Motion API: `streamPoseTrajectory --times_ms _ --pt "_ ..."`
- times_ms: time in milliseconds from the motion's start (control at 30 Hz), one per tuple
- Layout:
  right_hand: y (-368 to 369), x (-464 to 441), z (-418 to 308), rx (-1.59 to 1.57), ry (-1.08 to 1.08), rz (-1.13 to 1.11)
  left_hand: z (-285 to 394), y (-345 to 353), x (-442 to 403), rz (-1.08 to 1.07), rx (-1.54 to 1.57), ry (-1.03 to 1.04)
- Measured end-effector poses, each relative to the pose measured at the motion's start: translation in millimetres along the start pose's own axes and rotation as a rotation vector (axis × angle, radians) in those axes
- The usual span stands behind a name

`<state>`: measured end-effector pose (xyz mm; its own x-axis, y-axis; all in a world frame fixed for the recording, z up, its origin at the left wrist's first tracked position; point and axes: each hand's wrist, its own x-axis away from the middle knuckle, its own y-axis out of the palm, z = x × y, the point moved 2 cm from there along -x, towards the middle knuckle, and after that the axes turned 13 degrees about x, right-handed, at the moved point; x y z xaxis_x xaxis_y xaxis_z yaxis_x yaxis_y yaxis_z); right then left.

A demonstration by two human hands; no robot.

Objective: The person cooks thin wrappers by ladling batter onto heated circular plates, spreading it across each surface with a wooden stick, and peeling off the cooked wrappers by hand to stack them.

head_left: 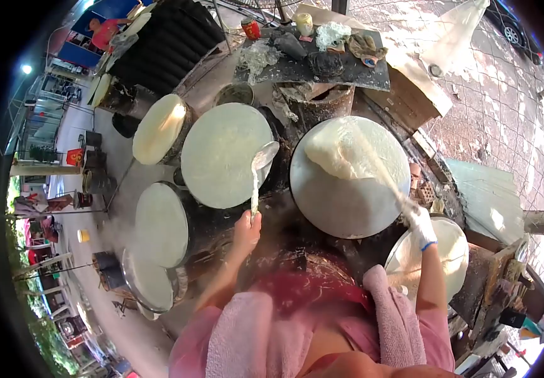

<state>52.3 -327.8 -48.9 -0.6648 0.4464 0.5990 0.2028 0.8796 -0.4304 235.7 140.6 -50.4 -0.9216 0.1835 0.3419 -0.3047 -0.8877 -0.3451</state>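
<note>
My left hand [246,232] is closed around the handle of a ladle [263,157], whose bowl rests on or just over the right side of a round griddle coated with pale batter [221,148]. On my right hand [418,225] is a white glove with a blue cuff; its fingers are wrapped round a long stick [382,173]. The stick reaches up and left to a thin translucent sheet [341,151], which lies crumpled over the upper part of a grey round griddle [341,208]. Whether the sheet hangs from the stick is blurred.
Other pale round surfaces stand at the left [161,223] and beneath my right forearm [451,252]. Ahead, a dark board [347,72] holds a red can [250,28], a jar and crumpled plastic. A person in red [103,33] is far off at the upper left.
</note>
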Motion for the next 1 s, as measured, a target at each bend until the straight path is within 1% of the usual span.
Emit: streamPoseTrajectory --times_ms 33,67,100,133,200,233,267,300,333,367,433,467,533,567,600,667,700,733,767,800,833,867,933,967,1000 --pt "1 -22 15 0.02 -0.124 0.03 2 -1 0 -0.013 -0.028 0.001" --pt "3 -31 -1 0.037 -0.254 0.061 0 -1 1 -0.002 -0.028 0.002" --pt "-1 -29 -5 0.114 0.033 -0.202 -5 -3 1 0.011 -0.031 0.006" --pt "6 -20 -11 0.043 0.085 -0.304 -6 -5 1 0.018 -0.037 0.013" --pt "11 0 -14 0.116 -0.019 -0.377 4 -11 8 0.017 -0.133 0.08" --pt "6 8 -14 0.148 0.011 -0.387 2 -14 9 0.019 -0.157 0.097" --pt "4 -1 13 0.088 0.007 -0.421 0 -16 8 0.027 -0.18 0.109" --pt "-5 -8 18 0.065 -0.021 -0.369 0 -17 6 0.037 -0.143 0.112" --pt "-10 -14 24 0.037 -0.045 -0.324 0 -17 3 0.054 -0.174 0.133" --pt "-18 -7 -8 0.125 -0.046 -0.209 -2 -17 -2 0.054 -0.165 0.137" --pt "-7 -47 3 0.137 -0.193 -0.096 4 -13 -13 0.045 -0.156 0.19" --pt "-6 -60 7 0.2 -0.251 -0.133 8 -9 -20 0.032 -0.185 0.216" --pt "0 -39 -11 0.184 -0.129 -0.347 14 -4 -38 0.003 -0.248 0.279" --pt "2 -28 -16 0.178 -0.064 -0.457 11 -1 -49 -0.015 -0.315 0.24" --pt "2 -20 -8 0.229 -0.042 -0.463 14 3 -56 -0.038 -0.342 0.248" --pt "-7 -5 15 0.197 -0.026 -0.43 20 13 -70 -0.074 -0.389 0.268" --pt "-19 2 14 0.122 -0.1 -0.421 22 19 -76 -0.109 -0.44 0.294" --pt "-25 -5 32 0.19 -0.134 -0.322 24 24 -81 -0.133 -0.499 0.307" --pt "-23 -10 36 0.113 -0.083 -0.237 25 30 -86 -0.156 -0.559 0.323" --pt "-22 -9 19 0.036 -0.036 -0.151 26 34 -90 -0.177 -0.619 0.341" --pt "-17 -4 -1 0.121 -0.15 -0.034 27 37 -90 -0.202 -0.672 0.362" --pt "-9 -22 8 0.187 -0.29 -0.034 28 37 -86 -0.221 -0.704 0.37" --pt "7 -31 3 0.252 -0.067 -0.298 31 31 -77 -0.261 -0.775 0.382" --pt "17 -20 -10 0.157 -0.135 -0.357 31 24 -69 -0.292 -0.799 0.375" --pt "20 -13 -8 0.177 -0.11 -0.398 28 14 -59 -0.325 -0.823 0.37"
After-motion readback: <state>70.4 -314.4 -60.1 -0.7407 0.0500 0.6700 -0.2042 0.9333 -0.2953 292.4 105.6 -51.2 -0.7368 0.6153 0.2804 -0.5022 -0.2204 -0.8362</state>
